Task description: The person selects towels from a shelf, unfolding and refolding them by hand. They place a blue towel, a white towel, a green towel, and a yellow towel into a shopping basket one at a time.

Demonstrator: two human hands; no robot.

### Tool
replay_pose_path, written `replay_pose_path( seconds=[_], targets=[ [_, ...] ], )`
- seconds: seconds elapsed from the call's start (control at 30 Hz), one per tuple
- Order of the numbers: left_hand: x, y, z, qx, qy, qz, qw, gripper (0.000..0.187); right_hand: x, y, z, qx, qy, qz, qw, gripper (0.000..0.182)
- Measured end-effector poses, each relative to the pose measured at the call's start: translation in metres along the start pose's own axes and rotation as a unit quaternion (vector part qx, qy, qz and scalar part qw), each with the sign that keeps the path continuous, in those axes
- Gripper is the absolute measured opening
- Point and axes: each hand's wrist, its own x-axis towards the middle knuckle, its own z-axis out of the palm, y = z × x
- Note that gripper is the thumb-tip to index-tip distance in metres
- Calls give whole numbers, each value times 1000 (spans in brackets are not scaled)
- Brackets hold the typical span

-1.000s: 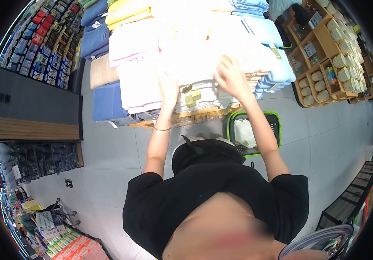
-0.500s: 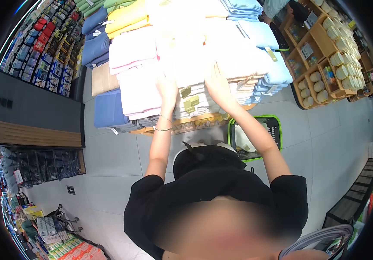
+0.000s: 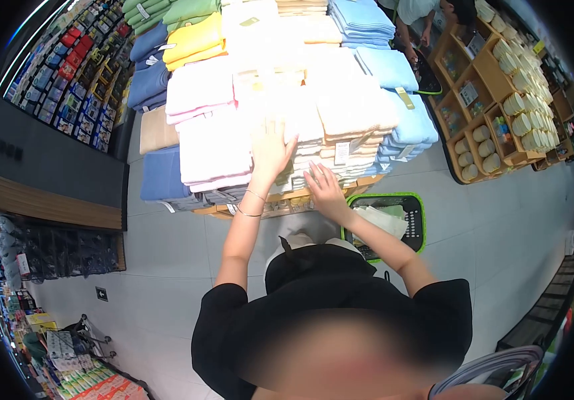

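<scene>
My left hand (image 3: 271,148) lies flat, fingers stretched out, over the front of a white stack of folded towels (image 3: 307,130) in the middle of the display. Below and to the right of it, my right hand (image 3: 327,192) has its fingers apart, fingertips right at the front edges of that stack. A pale pink stack (image 3: 210,157) stands just left of my left hand. Cream folded towels (image 3: 357,110) with a white tag (image 3: 342,153) rise to the right of both hands. Strong glare washes out the tops of the pale towels.
A black basket with a green rim (image 3: 422,220) stands on the floor by the display, pale cloth inside. Blue towels (image 3: 410,120) are stacked at the right, yellow ones (image 3: 193,40) at the back left. Another person (image 3: 420,20) is beside wooden shelves (image 3: 477,100).
My right hand has drawn back from the towel top to the stack's front edge. My left hand has shifted right onto the middle stack. The green tags at its front no longer show.
</scene>
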Motion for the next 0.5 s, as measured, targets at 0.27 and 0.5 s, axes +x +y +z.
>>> replay_pose_path(
  seconds=[0.27, 0.5],
  targets=[
    [1, 24, -17, 70, -18, -30, 997, 70, -307, 85, 144, 295, -510, 122, 799, 32],
    [-37, 63, 3, 17, 142, -1, 990, 51, -358, 150, 112, 99, -552, 335, 757, 29]
  ],
)
